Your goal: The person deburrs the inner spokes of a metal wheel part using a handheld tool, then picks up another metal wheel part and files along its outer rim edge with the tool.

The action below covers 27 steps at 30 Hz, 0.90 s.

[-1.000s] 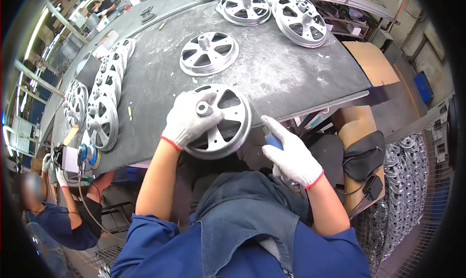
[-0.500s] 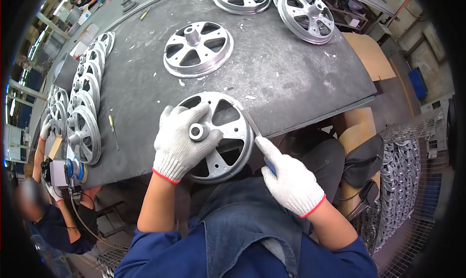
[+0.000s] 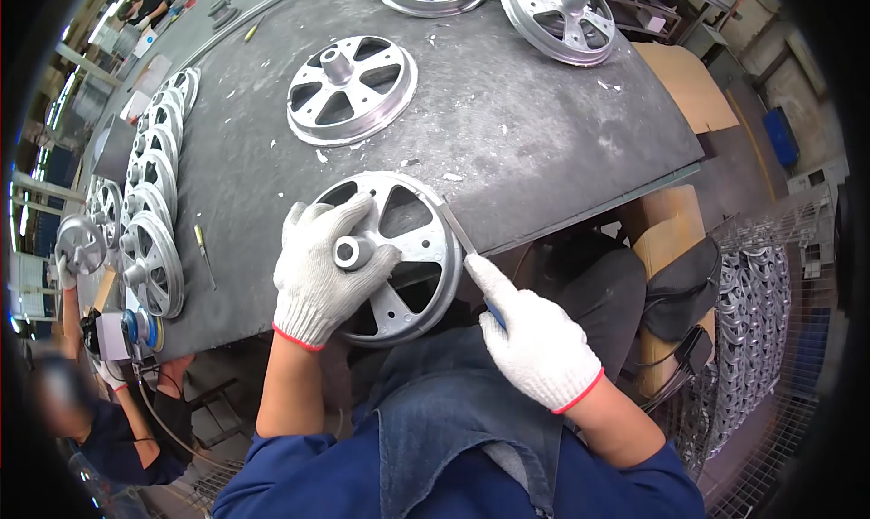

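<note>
A silver cast metal wheel point(image 3: 435, 270) with open spokes lies at the front edge of the table, partly overhanging it. My left hand point(image 3: 328, 270), in a white knitted glove, is closed on its spokes, with the raised hub point(image 3: 353, 252) between thumb and fingers. My gloved right hand point(image 3: 536, 342) is wrapped round the blue handle of a flat file point(image 3: 459, 229). Its narrow grey blade lies along the wheel's right rim, my forefinger stretched along it. Another silver wheel point(image 3: 396, 100) lies farther back, hub up.
Several wheels stand in a leaning row point(image 3: 152, 170) at the left. More wheels point(image 3: 562, 21) lie at the back right. A thin yellow-handled tool point(image 3: 201, 247) and pale flakes lie on the table point(image 3: 245, 193). At far left a co-worker's gloved hand point(image 3: 65, 273) holds a wheel point(image 3: 82, 243).
My hands, the wheel and the file appear slightly farther left, as the view has shifted. The file still touches the right rim. The co-worker's hand now holds up a wheel.
</note>
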### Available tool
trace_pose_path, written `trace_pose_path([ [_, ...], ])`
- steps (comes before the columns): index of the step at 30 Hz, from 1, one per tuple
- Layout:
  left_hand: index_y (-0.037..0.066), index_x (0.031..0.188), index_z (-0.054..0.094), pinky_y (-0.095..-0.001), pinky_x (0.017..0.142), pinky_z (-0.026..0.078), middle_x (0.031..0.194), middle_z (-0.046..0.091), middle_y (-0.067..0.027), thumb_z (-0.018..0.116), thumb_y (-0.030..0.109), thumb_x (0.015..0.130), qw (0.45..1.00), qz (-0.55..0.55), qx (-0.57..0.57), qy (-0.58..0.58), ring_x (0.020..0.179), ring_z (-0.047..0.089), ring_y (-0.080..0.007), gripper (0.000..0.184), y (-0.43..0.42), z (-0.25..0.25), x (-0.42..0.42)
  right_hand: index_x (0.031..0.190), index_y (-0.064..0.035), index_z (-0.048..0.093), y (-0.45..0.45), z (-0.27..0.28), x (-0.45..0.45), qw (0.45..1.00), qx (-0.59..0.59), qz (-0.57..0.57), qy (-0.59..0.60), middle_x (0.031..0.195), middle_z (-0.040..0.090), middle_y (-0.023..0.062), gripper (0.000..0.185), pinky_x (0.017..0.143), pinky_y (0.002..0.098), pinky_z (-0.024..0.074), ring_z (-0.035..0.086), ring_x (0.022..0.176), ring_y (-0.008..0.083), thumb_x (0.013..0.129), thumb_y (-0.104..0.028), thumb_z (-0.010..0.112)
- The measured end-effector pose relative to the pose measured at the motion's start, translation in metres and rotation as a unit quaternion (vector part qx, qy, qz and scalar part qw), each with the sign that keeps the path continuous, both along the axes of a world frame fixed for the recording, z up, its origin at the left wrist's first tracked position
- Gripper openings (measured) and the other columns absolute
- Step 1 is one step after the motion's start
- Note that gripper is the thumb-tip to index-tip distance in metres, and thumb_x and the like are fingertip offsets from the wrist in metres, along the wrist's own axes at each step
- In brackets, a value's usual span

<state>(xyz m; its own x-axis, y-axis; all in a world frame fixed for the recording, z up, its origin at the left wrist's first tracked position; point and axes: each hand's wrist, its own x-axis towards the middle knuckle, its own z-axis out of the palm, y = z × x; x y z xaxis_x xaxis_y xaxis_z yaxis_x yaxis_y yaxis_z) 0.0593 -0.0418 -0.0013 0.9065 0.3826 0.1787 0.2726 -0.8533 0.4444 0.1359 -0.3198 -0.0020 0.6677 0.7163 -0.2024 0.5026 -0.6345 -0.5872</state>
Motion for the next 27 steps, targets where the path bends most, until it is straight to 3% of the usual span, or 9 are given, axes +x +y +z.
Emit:
trace_pose_path([
  [1, 0.005, 0.136, 0.082, -0.0490, 0.117, 0.051, 0.114, 0.078, -0.0145, 0.094, 0.030, 0.077, 1.000, 0.001, 0.001, -0.003, 0.115, 0.071, -0.0358, 0.065, 0.000, 0.000, 0.000, 0.178, -0.0254, 0.048, 0.002, 0.002, -0.005, 1.000, -0.009, -0.011, -0.010, 0.089, 0.071, 0.0198, 0.072, 0.076, 0.0553, 0.0654, 0.077, 0.078, 0.0422, 0.110, -0.021, 0.069],
  [27, 0.007, 0.135, 0.082, -0.0503, 0.118, 0.050, 0.117, 0.078, -0.0161, 0.095, 0.035, 0.077, 1.000, -0.010, -0.004, 0.001, 0.118, 0.070, -0.0379, 0.066, 0.002, -0.003, -0.001, 0.182, -0.0284, 0.042, 0.002, 0.002, -0.011, 0.999, -0.029, -0.012, -0.004, 0.094, 0.071, 0.0207, 0.078, 0.071, 0.0563, 0.0656, 0.078, 0.078, 0.0422, 0.109, -0.019, 0.067],
])
